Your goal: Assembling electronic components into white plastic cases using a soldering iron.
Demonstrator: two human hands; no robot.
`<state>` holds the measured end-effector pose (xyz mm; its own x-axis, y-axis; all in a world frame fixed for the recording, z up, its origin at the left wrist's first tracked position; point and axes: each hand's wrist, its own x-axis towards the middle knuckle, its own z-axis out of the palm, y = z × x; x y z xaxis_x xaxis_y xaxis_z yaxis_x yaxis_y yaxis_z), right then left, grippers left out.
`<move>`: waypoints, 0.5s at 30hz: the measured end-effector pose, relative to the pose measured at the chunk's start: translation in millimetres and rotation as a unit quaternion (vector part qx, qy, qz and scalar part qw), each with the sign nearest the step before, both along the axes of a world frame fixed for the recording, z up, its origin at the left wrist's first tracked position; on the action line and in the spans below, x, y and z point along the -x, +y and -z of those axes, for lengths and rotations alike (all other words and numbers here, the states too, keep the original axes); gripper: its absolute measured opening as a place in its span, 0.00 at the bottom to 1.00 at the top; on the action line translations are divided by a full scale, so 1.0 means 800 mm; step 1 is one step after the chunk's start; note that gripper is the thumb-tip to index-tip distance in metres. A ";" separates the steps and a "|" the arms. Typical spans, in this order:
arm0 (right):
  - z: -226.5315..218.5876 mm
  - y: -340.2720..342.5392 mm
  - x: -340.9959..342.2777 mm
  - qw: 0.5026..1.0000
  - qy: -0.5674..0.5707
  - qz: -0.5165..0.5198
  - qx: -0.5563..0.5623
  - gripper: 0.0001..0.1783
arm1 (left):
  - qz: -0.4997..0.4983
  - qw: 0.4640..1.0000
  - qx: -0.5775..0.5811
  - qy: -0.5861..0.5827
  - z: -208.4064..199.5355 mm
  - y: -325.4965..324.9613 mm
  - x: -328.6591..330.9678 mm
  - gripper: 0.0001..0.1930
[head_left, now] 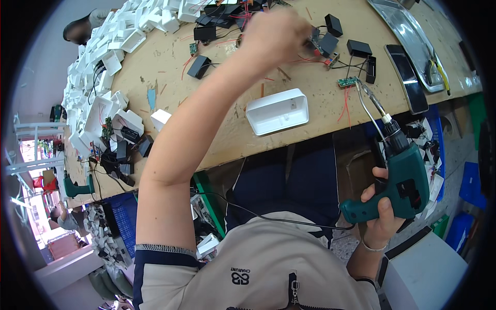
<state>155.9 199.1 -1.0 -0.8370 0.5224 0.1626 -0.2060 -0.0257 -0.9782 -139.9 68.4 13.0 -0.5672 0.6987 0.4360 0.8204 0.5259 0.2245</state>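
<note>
A tan surface (225, 126) spreads across twelve o'clock. At three o'clock, a green soldering gun (413, 168) sits grasped in the right hand (383, 212). The left hand (279, 36), at twelve, is blurred; I cannot tell whether it holds anything. An open white box (281, 124) lies at one o'clock; a green circuit board (347, 82), at two, lies by the gun's tip.

The fisheye head view looks steeply down from above and behind the bare left fingers (299, 31), onto the scuffed tan tabletop (222, 134) beneath them, close over the beige, navy-trimmed cloth shirt (268, 258).
</note>
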 end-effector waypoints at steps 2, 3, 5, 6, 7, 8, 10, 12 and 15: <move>0.001 0.005 0.000 1.000 0.003 0.005 -0.002 0.34 | -0.024 0.975 -0.205 -0.083 -0.045 -0.010 0.004 0.07; 0.000 0.005 0.000 1.000 0.009 -0.002 -0.004 0.34 | -0.065 0.908 -0.325 -0.256 -0.054 -0.020 0.016 0.06; 0.001 0.007 0.002 1.000 0.013 -0.006 0.006 0.34 | -0.086 0.892 -0.394 -0.205 -0.074 -0.036 0.030 0.08; 0.002 0.007 0.003 1.000 0.017 -0.008 0.015 0.34 | -0.086 0.892 -0.393 -0.205 -0.083 -0.043 0.029 0.08; 0.003 0.008 0.004 1.000 0.018 -0.008 0.016 0.34 | -0.067 0.883 -0.432 -0.170 -0.089 -0.050 0.025 0.08; 0.003 0.010 0.004 0.999 0.023 -0.015 0.017 0.34 | -0.048 0.871 -0.470 -0.134 -0.095 -0.057 0.020 0.08; 0.003 0.008 0.005 0.999 0.026 -0.023 0.019 0.34 | -0.010 0.824 -0.554 -0.119 -0.101 -0.079 0.021 0.08; 0.001 0.006 0.008 0.999 0.034 -0.033 0.025 0.33 | 0.016 0.769 -0.620 -0.156 -0.104 -0.105 0.024 0.08; 0.003 0.002 0.015 0.995 0.043 -0.066 0.057 0.33 | 0.004 0.752 -0.643 -0.146 -0.072 -0.111 0.012 0.08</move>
